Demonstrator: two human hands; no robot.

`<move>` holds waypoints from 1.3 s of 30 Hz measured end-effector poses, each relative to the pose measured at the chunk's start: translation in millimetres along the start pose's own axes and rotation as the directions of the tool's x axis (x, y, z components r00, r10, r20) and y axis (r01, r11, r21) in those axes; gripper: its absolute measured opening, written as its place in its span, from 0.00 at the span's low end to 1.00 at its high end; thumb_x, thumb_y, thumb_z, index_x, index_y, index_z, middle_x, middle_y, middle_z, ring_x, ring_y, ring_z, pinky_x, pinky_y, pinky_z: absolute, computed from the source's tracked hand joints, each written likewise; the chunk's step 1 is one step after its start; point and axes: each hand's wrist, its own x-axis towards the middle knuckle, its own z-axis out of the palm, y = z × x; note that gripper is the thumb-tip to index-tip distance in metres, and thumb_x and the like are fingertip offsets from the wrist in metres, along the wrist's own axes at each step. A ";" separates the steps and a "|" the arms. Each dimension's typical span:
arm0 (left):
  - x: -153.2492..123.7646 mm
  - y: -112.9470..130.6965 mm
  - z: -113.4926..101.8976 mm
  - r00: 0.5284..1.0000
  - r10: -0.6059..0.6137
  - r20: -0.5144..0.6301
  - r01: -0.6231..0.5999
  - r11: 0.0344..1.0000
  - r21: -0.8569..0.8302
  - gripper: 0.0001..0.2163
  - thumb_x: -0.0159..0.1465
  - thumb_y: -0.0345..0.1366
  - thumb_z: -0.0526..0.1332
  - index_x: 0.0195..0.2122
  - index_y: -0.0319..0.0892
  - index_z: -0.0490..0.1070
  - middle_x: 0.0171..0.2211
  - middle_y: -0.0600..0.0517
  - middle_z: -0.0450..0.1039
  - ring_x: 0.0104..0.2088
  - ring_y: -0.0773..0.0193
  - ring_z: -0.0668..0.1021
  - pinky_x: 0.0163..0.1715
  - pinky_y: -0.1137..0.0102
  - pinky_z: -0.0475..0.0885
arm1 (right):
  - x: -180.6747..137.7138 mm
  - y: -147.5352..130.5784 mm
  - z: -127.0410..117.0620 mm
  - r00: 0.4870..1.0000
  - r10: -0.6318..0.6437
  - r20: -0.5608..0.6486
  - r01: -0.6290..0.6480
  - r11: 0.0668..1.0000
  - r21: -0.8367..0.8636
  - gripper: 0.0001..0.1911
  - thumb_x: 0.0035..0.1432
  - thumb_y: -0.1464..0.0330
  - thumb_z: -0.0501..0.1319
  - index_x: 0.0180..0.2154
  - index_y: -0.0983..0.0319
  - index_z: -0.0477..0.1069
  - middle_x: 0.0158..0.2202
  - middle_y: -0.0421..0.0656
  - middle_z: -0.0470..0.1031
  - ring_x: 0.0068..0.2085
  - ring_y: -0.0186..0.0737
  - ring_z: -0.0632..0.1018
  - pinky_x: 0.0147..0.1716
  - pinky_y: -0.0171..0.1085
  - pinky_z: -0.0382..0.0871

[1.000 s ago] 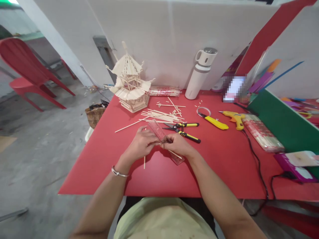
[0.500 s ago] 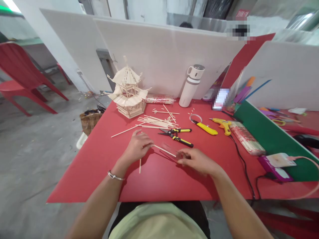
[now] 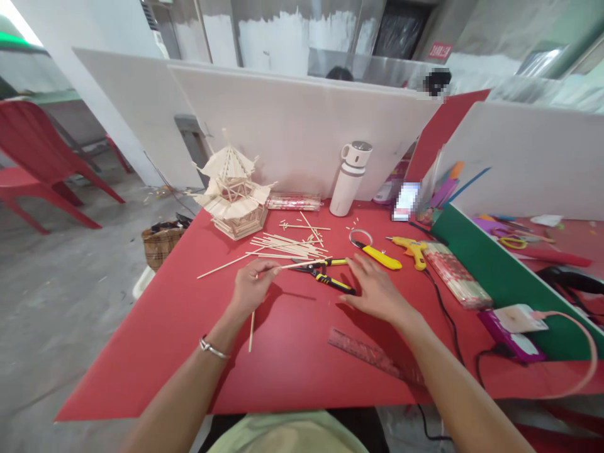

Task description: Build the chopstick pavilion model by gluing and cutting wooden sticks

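My left hand [image 3: 255, 284] pinches one end of a thin wooden stick [image 3: 302, 263], which points right above the table. My right hand [image 3: 375, 286] is open, fingers spread, beside the handles of the yellow-and-black pliers [image 3: 333, 281]; whether it touches them I cannot tell. A clear ruler [image 3: 368, 352] lies flat on the red table [image 3: 283, 377], partly under my right forearm. Another stick [image 3: 251, 332] lies below my left hand. Beyond the pliers is a loose pile of sticks [image 3: 283, 245].
A pagoda model [image 3: 231, 195] made of sticks stands at the back left, and a white flask [image 3: 349, 179] behind the pile. To the right lie a yellow cutter [image 3: 382, 257], a glue gun [image 3: 410, 250] with its cord, packed sticks [image 3: 457, 274] and a power bank [image 3: 514, 333].
My right hand has let go of the ruler, now on the table, and moved up toward the pliers with fingers spreading. My left hand keeps the stick, its free end raised.
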 end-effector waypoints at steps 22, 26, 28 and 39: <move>21.4 0.8 16.8 0.872 -0.426 -0.242 0.317 0.867 -0.385 0.13 0.52 0.46 0.68 0.24 0.41 0.75 0.19 0.56 0.68 0.20 0.69 0.66 0.21 0.73 0.62 | -5.4 -8.4 15.6 0.937 0.156 0.311 -0.347 0.360 0.866 0.31 0.50 0.42 0.59 0.48 0.56 0.74 0.44 0.52 0.78 0.47 0.59 0.78 0.48 0.54 0.70; 27.2 6.7 20.3 0.892 -0.382 -0.241 0.296 0.897 -0.328 0.11 0.54 0.44 0.66 0.24 0.41 0.77 0.20 0.55 0.71 0.22 0.67 0.69 0.24 0.72 0.64 | -32.6 -52.2 18.8 0.901 -0.067 0.428 -0.432 -0.095 0.897 0.39 0.45 0.35 0.52 0.46 0.54 0.74 0.46 0.56 0.77 0.49 0.61 0.78 0.49 0.59 0.69; 30.3 11.6 20.7 0.898 -0.366 -0.245 0.293 0.912 -0.289 0.10 0.55 0.42 0.66 0.26 0.41 0.78 0.22 0.54 0.74 0.24 0.66 0.71 0.26 0.72 0.66 | -39.0 -75.3 21.0 0.905 -0.118 0.409 -0.425 -0.180 0.887 0.37 0.41 0.38 0.56 0.47 0.52 0.74 0.48 0.53 0.76 0.50 0.61 0.77 0.50 0.59 0.69; 28.9 27.6 1.6 0.938 -0.129 -0.322 0.167 0.981 0.094 0.07 0.63 0.39 0.63 0.34 0.45 0.81 0.31 0.54 0.83 0.29 0.62 0.79 0.31 0.69 0.69 | 6.6 -125.3 64.2 0.827 0.105 0.552 -0.562 0.131 0.817 0.34 0.26 0.75 0.62 0.43 0.54 0.71 0.37 0.41 0.74 0.46 0.52 0.75 0.40 0.43 0.71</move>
